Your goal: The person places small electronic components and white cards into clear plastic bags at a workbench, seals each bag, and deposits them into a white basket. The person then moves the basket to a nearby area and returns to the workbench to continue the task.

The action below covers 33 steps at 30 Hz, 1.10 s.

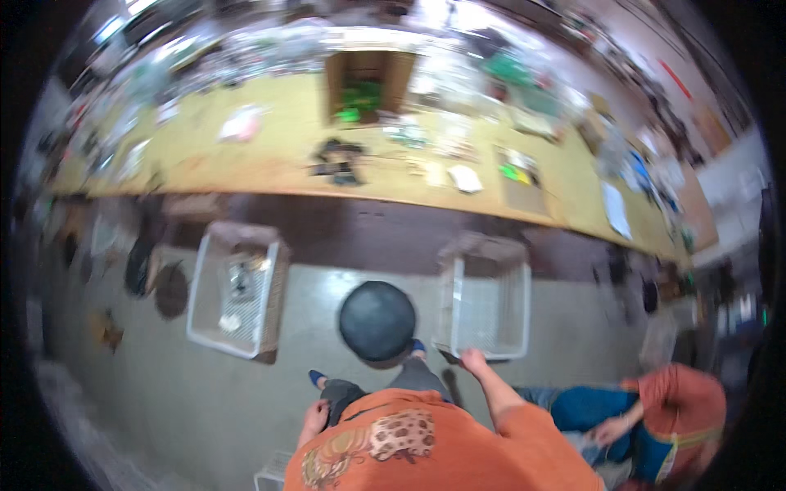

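Observation:
My right hand [472, 360] is at the near left corner of a white plastic crate [525, 307]. Its fingers look curled but are blurred, and I cannot tell whether they touch the rim. My left hand [314, 416] hangs low beside my left thigh, its fingers mostly hidden. Between my feet and the table stands a round stool with a black seat [377, 321]. To its left is another white plastic crate [193, 304], with a few small, blurred items inside.
A long yellowish table [286, 164] runs across the far side, carrying an open cardboard box [333, 86], dark small parts [338, 161] and many plastic bags. At the lower right a person [679, 409] sits bent forward. A round brown stool [171, 290] stands at left.

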Available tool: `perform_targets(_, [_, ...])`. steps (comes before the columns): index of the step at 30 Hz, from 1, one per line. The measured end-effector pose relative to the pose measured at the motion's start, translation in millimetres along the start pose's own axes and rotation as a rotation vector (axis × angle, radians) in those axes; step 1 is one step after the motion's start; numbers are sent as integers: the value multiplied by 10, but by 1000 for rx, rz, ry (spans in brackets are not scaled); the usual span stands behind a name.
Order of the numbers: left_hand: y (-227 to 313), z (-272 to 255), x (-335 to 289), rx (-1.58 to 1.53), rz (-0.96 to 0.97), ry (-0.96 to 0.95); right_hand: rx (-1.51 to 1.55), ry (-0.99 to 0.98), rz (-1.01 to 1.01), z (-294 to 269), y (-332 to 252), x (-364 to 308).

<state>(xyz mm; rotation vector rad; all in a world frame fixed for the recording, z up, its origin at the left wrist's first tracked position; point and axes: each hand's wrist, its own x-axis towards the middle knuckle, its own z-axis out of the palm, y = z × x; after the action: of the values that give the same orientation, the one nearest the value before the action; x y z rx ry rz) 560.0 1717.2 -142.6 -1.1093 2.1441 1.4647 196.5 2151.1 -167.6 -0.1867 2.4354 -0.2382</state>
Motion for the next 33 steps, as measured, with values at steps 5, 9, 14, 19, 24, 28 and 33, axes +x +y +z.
perform_targets(5, [-911,-1003,334,-43,-165,44,589,-309,11,754,-1240,-752])
perform_targets(9, [-1345,-1930,20,30,-401,247,28,-390,-295,688,-2553,-902])
perform_targets(14, [-1762,-2450,-151,47,-499,272,470,-406,-251,424,-3332,-577])
perform_targets(19, [-1760,-2340,2,31,-483,246,518,-240,-181,650,-3217,-17])
perform_targets(24, [-1657,-1996,219,-261,-293,111,209,-401,3,739,-3360,136])
perform_targets(28, [-1429,-2199,224,-137,-340,172,-262,-339,-261,1038,-3576,434])
perform_targets(33, [-1461,-3102,103,-113,-449,354,249,-437,-130,1366,-4359,1087])
